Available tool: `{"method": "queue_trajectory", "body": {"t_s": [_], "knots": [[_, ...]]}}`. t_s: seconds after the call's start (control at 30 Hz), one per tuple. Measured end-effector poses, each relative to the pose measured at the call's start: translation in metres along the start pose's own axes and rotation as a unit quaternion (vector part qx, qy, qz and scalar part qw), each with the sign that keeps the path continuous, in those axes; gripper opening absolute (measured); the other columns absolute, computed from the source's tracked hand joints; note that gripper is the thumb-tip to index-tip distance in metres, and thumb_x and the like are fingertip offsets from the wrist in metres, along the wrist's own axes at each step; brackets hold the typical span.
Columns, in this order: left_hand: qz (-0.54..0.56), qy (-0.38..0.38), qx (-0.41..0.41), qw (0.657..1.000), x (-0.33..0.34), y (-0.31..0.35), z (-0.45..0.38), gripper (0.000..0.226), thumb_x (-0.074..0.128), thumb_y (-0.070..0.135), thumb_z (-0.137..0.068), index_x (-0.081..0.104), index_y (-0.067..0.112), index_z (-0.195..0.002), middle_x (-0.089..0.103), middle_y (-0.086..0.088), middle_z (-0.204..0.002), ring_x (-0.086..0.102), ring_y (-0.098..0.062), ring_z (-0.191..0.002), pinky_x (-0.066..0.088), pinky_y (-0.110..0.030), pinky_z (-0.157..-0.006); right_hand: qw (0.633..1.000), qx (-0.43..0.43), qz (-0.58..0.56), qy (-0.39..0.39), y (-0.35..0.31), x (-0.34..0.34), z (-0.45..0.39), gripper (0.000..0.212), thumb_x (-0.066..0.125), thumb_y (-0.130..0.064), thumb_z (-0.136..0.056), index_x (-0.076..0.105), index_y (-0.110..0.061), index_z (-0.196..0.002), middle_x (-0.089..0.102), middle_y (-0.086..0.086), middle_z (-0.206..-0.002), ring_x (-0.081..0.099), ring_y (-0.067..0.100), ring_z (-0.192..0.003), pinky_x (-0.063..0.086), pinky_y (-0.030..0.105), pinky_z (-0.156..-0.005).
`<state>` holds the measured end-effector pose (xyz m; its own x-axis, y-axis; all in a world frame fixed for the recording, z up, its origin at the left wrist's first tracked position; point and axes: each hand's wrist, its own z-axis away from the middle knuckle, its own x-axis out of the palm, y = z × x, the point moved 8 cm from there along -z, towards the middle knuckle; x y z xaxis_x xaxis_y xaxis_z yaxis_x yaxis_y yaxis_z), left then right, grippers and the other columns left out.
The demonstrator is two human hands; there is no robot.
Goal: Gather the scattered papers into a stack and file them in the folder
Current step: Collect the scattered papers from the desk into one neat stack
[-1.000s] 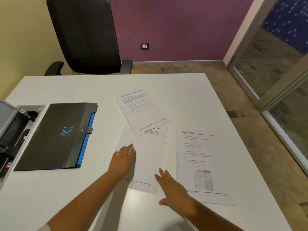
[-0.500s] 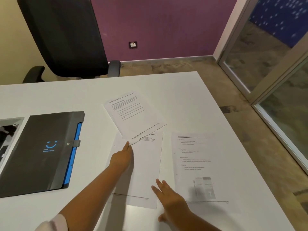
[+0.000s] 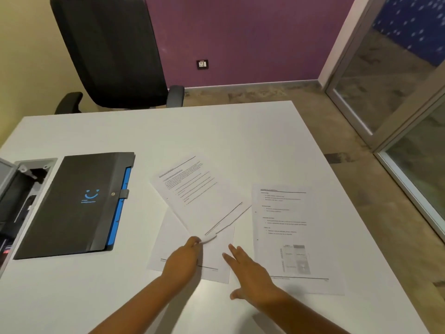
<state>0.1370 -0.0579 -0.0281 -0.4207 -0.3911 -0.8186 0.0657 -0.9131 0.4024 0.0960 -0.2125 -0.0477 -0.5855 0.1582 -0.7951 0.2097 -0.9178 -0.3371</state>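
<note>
Three printed sheets lie on the white table [image 3: 228, 141]. A tilted top sheet [image 3: 195, 194] overlaps a lower sheet [image 3: 173, 247]; a third sheet [image 3: 286, 227] with a small chart lies to the right. My left hand [image 3: 184, 259] pinches the near corner of the tilted top sheet, which curls up at my fingertips. My right hand [image 3: 250, 271] lies flat with straight fingers on the lower sheet's right edge. A closed black folder [image 3: 72, 206] with a blue smiley and blue tabs rests at the left.
A grey open box [image 3: 14, 201] sits at the table's left edge beside the folder. A black office chair [image 3: 110, 51] stands behind the far edge. The table's right edge drops to the floor, with a glass door [image 3: 397, 80] beyond.
My left hand slid forward from the lower sheet to the tilted sheet's corner and took hold of it. My right hand moved onto the lower sheet's edge.
</note>
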Motion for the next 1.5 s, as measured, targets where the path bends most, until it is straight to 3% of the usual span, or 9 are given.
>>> {"method": "queue_trajectory", "body": {"t_s": [0.2, 0.33, 0.53, 0.67, 0.8, 1.03, 1.2, 1.33, 1.5], "knots": [[0.038, 0.054, 0.119, 0.991, 0.001, 0.014, 0.053, 0.041, 0.039, 0.008, -0.089, 0.055, 0.022, -0.124, 0.045, 0.017, -0.127, 0.057, -0.005, -0.099, 0.035, -0.006, -0.072, 0.991, 0.017, -0.113, 0.064, 0.005, -0.017, 0.012, 0.056, 0.058, -0.039, -0.088, 0.036, -0.028, -0.139, 0.026, -0.009, -0.154, 0.026, 0.012, -0.141, 0.029, 0.027, -0.111], [0.176, 0.01, 0.102, 0.979, -0.005, 0.006, 0.064, 0.052, 0.041, -0.012, -0.08, 0.064, 0.022, -0.112, 0.05, 0.015, -0.115, 0.048, 0.012, -0.103, 0.032, 0.003, -0.087, 0.951, 0.068, -0.208, 0.217, 0.015, -0.054, 0.025, 0.008, 0.049, -0.034, -0.092, 0.049, -0.026, -0.095, 0.062, -0.007, -0.102, 0.06, 0.01, -0.094, 0.048, 0.021, -0.078], [0.304, 0.009, 0.013, 0.953, -0.023, -0.018, 0.064, 0.058, 0.039, -0.022, -0.074, 0.07, 0.027, -0.083, 0.067, -0.003, -0.103, 0.063, -0.005, -0.094, 0.046, -0.024, -0.096, 0.98, -0.034, -0.102, 0.165, -0.004, -0.041, 0.014, 0.049, 0.052, -0.032, -0.091, 0.037, -0.028, -0.137, 0.033, -0.009, -0.15, 0.03, 0.01, -0.137, 0.021, 0.019, -0.111], [0.369, -0.022, -0.007, 0.929, -0.025, -0.021, 0.067, 0.059, 0.034, -0.024, -0.074, 0.076, 0.017, -0.08, 0.071, -0.004, -0.098, 0.065, -0.014, -0.095, 0.048, -0.014, -0.086, 0.989, -0.065, -0.013, 0.134, -0.02, -0.026, 0.008, 0.061, 0.052, -0.03, -0.092, 0.021, -0.032, -0.145, 0.018, -0.009, -0.156, 0.014, 0.012, -0.145, -0.003, 0.027, -0.114], [0.444, -0.053, -0.014, 0.895, -0.031, -0.024, 0.072, 0.05, 0.038, -0.018, -0.083, 0.078, 0.012, -0.076, 0.076, -0.004, -0.091, 0.069, -0.014, -0.092, 0.051, -0.018, -0.084, 0.989, -0.041, -0.04, 0.135, -0.025, -0.027, 0.009, 0.064, 0.038, -0.001, -0.093, 0.022, -0.035, -0.145, 0.029, -0.006, -0.153, 0.025, 0.02, -0.142, 0.014, 0.032, -0.117], [0.331, 0.208, -0.247, 0.887, -0.042, -0.103, 0.062, 0.012, 0.051, 0.002, -0.089, 0.063, 0.005, -0.092, 0.065, -0.017, -0.101, 0.06, -0.032, -0.09, 0.049, -0.034, -0.076, 0.993, -0.062, -0.042, 0.089, -0.048, -0.013, 0.018, 0.055, 0.037, -0.009, -0.095, 0.024, -0.028, -0.145, 0.042, 0.008, -0.146, 0.053, 0.03, -0.121, 0.044, 0.036, -0.101], [0.203, 0.187, -0.294, 0.915, -0.028, -0.105, 0.051, 0.029, 0.057, 0.025, -0.088, 0.057, -0.002, -0.1, 0.056, -0.023, -0.111, 0.053, -0.03, -0.09, 0.046, -0.041, -0.085, 0.997, -0.068, 0.027, 0.037, -0.055, 0.007, 0.008, 0.058, 0.038, 0.002, -0.089, 0.028, -0.015, -0.144, 0.035, 0.011, -0.149, 0.036, 0.027, -0.136, 0.036, 0.038, -0.108], [0.341, 0.171, -0.297, 0.875, -0.018, -0.102, 0.038, 0.047, 0.05, 0.034, -0.092, 0.05, -0.01, -0.107, 0.055, -0.031, -0.112, 0.056, -0.04, -0.094, 0.049, -0.047, -0.085, 0.997, -0.068, 0.025, 0.022, -0.054, 0.011, 0.003, 0.053, 0.035, -0.004, -0.091, 0.029, -0.016, -0.143, 0.032, 0.006, -0.151, 0.029, 0.021, -0.14, 0.035, 0.037, -0.108], [0.36, 0.096, -0.268, 0.888, -0.022, -0.093, 0.025, 0.044, 0.054, 0.038, -0.089, 0.044, 0.005, -0.115, 0.058, -0.015, -0.106, 0.058, -0.025, -0.077, 0.049, -0.029, -0.059, 0.996, -0.076, 0.034, -0.012, -0.053, 0.016, 0.009, 0.058, 0.036, -0.004, -0.091, 0.024, -0.019, -0.145, 0.016, 0.004, -0.157, 0.017, 0.019, -0.144, 0.032, 0.039, -0.111]]}}
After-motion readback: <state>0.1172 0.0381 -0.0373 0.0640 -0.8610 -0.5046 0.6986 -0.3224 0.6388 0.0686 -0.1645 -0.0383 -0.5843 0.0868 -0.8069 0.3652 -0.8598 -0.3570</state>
